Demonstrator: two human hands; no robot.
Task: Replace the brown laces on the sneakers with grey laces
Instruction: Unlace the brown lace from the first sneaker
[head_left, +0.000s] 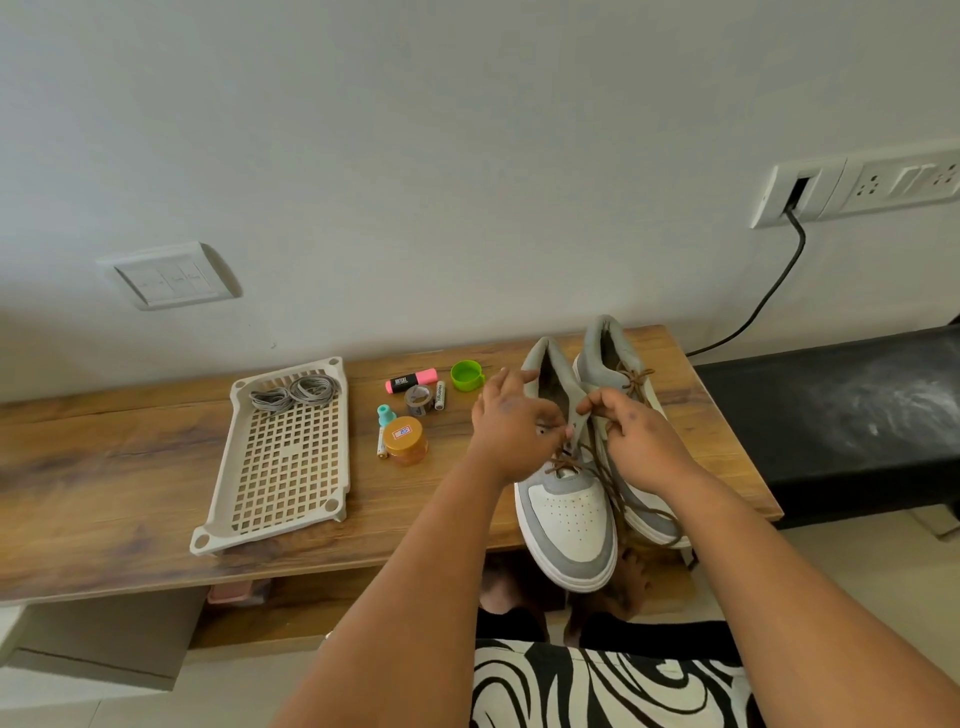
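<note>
Grey-and-white sneakers (571, 499) sit side by side at the right end of the wooden counter (130, 467), toes toward the person, near toe overhanging the edge. Left hand (511, 421) and right hand (636, 441) both work the near sneaker's eyelets; fingers (550, 415) of each are curled, pinching the brown laces (608, 483), which trail loose over the toe. Far sneaker is laced in brown. Grey laces (296, 392) lie coiled in the beige perforated tray (283, 467), well apart to the left. Between: pink highlighter (411, 380), green cap (466, 375), orange-lidded jar (405, 440), batteries (440, 395).
</note>
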